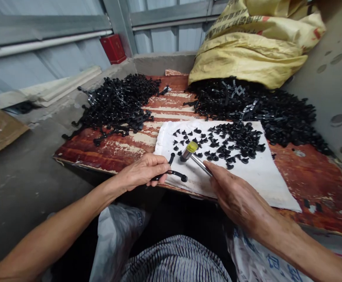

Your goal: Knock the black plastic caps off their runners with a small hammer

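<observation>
Between the thumb and fingers of my left hand is a black crossed-arm part, with round knobs at its arm ends. It sits at the front edge of a white cloth. My right hand is closed around the metal handle of a small hammer. The hammer's head has a yellow face turned up and hangs over the cloth, close to the black part. Many small black caps lie loose on the cloth beyond both hands, thickest toward the right.
On the worn red board, a heap of black parts lies left. Another heap spreads right, below a yellow woven sack. A red box stands by the back wall; cardboard is at far left.
</observation>
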`<state>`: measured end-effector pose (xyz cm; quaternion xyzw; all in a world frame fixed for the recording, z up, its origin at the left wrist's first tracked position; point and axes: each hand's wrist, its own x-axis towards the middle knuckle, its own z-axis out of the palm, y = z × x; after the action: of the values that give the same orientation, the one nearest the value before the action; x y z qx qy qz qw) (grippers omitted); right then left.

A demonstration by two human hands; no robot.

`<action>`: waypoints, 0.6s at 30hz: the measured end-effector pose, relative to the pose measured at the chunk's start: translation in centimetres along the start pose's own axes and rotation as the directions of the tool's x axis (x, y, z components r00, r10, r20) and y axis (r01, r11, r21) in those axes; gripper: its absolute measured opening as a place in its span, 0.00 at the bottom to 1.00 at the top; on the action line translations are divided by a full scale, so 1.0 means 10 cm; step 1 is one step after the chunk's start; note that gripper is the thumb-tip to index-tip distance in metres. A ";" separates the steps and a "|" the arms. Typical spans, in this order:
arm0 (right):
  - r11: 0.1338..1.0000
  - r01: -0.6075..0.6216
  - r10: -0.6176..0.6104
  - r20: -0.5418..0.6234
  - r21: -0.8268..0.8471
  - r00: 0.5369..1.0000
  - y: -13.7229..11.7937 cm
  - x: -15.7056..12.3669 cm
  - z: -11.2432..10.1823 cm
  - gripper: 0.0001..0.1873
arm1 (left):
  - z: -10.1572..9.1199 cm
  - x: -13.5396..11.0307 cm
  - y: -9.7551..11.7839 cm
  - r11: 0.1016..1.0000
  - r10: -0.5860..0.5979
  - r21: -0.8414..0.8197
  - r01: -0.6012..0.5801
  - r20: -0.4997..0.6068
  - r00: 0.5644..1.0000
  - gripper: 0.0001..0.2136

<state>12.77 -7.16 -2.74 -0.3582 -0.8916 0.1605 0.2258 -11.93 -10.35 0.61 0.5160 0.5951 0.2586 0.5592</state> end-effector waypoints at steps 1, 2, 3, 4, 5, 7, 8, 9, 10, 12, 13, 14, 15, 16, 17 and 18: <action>1.000 0.000 0.000 0.009 0.029 1.000 -0.03 -0.02 -0.01 0.24 | 0.00 0.00 0.00 1.000 0.004 0.015 -0.004 0.014 1.000 0.16; 0.998 -0.008 0.007 0.009 0.063 1.000 -0.05 -0.06 -0.02 0.23 | 0.00 0.00 0.00 1.000 0.010 0.024 -0.011 0.026 1.000 0.16; 0.995 -0.026 0.026 0.001 0.098 1.000 -0.05 -0.09 -0.03 0.22 | -0.01 0.02 0.00 0.999 0.016 0.030 -0.018 0.041 0.999 0.16; 0.991 -0.056 0.058 -0.014 0.122 0.998 -0.05 -0.13 -0.04 0.22 | -0.01 0.03 -0.01 0.999 0.021 0.034 -0.023 0.059 0.998 0.17; 0.986 -0.098 0.103 -0.032 0.132 0.994 -0.03 -0.17 -0.04 0.22 | 0.00 0.05 -0.02 0.999 0.025 0.038 -0.028 0.077 0.997 0.17; 0.972 -0.187 0.197 -0.061 0.139 0.979 0.03 -0.25 -0.04 0.22 | 0.01 0.09 -0.03 0.998 0.037 0.046 -0.042 0.108 0.993 0.18; 0.964 -0.223 0.234 -0.063 0.146 0.970 0.06 -0.28 -0.03 0.22 | 0.01 0.11 -0.03 0.998 0.041 0.049 -0.047 0.123 0.992 0.17; 0.956 -0.247 0.258 -0.059 0.157 0.964 0.09 -0.30 -0.02 0.22 | 0.02 0.12 -0.03 0.998 0.044 0.049 -0.051 0.140 0.989 0.17; 0.950 -0.260 0.273 -0.054 0.173 0.961 0.11 -0.32 -0.02 0.21 | 0.02 0.14 -0.02 0.998 0.044 0.045 -0.052 0.155 0.987 0.17; 0.940 -0.271 0.284 -0.037 0.208 0.958 0.12 -0.34 -0.02 0.20 | 0.03 0.16 0.01 0.998 0.039 0.031 -0.045 0.180 0.983 0.16; 0.936 -0.277 0.290 -0.029 0.220 0.957 0.12 -0.35 -0.02 0.20 | 0.04 0.17 0.03 0.999 0.034 0.024 -0.039 0.186 0.982 0.16; 0.932 -0.281 0.294 -0.023 0.227 0.956 0.11 -0.35 -0.02 0.20 | 0.04 0.18 0.05 0.999 0.028 0.017 -0.032 0.188 0.982 0.16; 0.929 -0.286 0.299 -0.019 0.233 0.954 0.11 -0.35 -0.02 0.20 | 0.04 0.19 0.06 1.000 0.020 0.013 -0.023 0.186 0.982 0.16; 0.927 -0.292 0.304 -0.015 0.236 0.953 0.10 -0.34 -0.02 0.21 | 0.04 0.20 0.07 1.000 0.011 0.009 -0.013 0.181 0.984 0.16; 0.925 -0.298 0.309 -0.011 0.238 0.951 0.10 -0.35 -0.01 0.21 | 0.04 0.21 0.07 1.000 0.002 0.006 -0.003 0.176 0.984 0.16; 0.922 -0.302 0.313 -0.009 0.241 0.950 0.11 -0.35 -0.01 0.21 | 0.04 0.21 0.07 1.000 -0.005 0.004 0.005 0.171 0.985 0.16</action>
<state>15.66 -8.90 -4.14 -0.4678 -0.7933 0.2904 0.2598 -10.98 -8.28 0.29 0.5358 0.5465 0.2109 0.6081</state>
